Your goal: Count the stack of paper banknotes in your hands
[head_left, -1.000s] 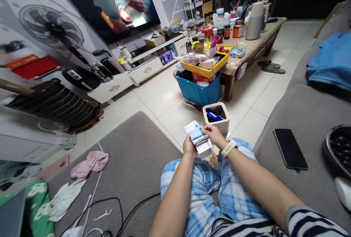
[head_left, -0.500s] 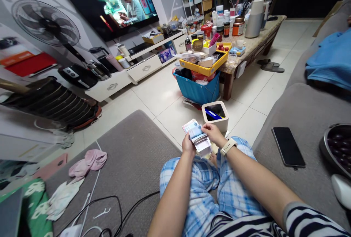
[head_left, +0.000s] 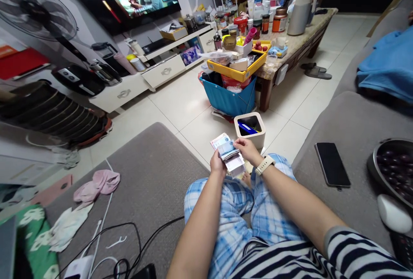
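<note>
Above my knees, my left hand (head_left: pixel 218 162) is closed round the lower left side of a folded stack of banknotes (head_left: pixel 228 151). Bluish and reddish notes fan out at its upper end, and pale purple ones hang from the lower end. My right hand (head_left: pixel 245 148), with a cream watch (head_left: pixel 265 165) on the wrist, pinches the upper right edge of the bluish notes. Just beyond the hands, a cream bin (head_left: pixel 258 138) stands on the floor with something blue inside.
A phone (head_left: pixel 332 164) and a pot of dark round fruit (head_left: pixel 374 163) lie on the sofa to my right. Cables (head_left: pixel 138 244) and a pink cloth (head_left: pixel 97 186) are on the left seat. Ahead stand a blue basket (head_left: pixel 229 98) and a crowded table (head_left: pixel 290 55).
The whole view has shifted slightly, so the room appears a little higher and further left. Both hands keep their hold on the banknotes, with hardly any change in grip.
</note>
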`<state>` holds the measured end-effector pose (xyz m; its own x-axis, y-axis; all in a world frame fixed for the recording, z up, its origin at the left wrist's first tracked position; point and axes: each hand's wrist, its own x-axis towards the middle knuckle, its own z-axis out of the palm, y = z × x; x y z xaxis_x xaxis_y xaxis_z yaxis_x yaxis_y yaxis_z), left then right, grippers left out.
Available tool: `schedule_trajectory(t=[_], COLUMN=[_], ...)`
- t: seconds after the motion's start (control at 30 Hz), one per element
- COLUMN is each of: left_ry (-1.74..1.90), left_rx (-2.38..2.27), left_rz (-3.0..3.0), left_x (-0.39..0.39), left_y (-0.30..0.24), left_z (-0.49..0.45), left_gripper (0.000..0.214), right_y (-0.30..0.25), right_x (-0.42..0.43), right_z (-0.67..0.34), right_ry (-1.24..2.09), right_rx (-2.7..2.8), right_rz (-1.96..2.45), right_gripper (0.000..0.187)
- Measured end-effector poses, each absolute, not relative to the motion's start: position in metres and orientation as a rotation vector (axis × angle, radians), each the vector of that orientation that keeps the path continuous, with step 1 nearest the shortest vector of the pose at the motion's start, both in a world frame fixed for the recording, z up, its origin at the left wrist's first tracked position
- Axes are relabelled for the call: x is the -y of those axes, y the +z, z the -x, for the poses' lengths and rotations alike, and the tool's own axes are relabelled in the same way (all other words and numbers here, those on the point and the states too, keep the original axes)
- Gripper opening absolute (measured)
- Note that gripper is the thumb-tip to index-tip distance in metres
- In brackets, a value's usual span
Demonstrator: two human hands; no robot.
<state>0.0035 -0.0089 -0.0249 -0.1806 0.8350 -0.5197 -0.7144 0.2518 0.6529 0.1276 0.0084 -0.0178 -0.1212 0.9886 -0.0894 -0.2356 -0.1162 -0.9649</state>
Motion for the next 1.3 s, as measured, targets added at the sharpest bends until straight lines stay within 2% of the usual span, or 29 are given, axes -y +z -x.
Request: schedule_trajectory(t=[0.17,0.4,0.53,0.9,1.3], left_ry=[1.352,1.390,1.398,1.448,1.466], left_rx=[-1.043,-1.071,-1.079,-1.067,-1.061], left_rz=[-0.135,-0.222,-0.257,-0.075,-0.140], left_x=[0.009,0.009,0.010,0.008,0.007], left_y=[-0.030,-0.032,-0.030,-0.024,-0.025], left_z=[-0.001,-0.001,-0.002,-0.006,-0.008], left_gripper=[0.024,0.018,0.018,0.017,0.021], right_y=[-0.016,-0.024,-0.026,-0.025,-0.021], right_x=[-0.008,-0.009,-0.010,-0.010,-0.008], right_z=[-0.130,-0.131,-0.132,-0.133,-0.132], right_ry=[1.489,1.329,1.282,1.298,1.346], right_rx=[1.062,1.087,1.165,1.201,1.187], right_rz=[1.083,1.240,1.253,1.222,1.194], right_gripper=[0.030,0.031,0.024,0.019,0.016])
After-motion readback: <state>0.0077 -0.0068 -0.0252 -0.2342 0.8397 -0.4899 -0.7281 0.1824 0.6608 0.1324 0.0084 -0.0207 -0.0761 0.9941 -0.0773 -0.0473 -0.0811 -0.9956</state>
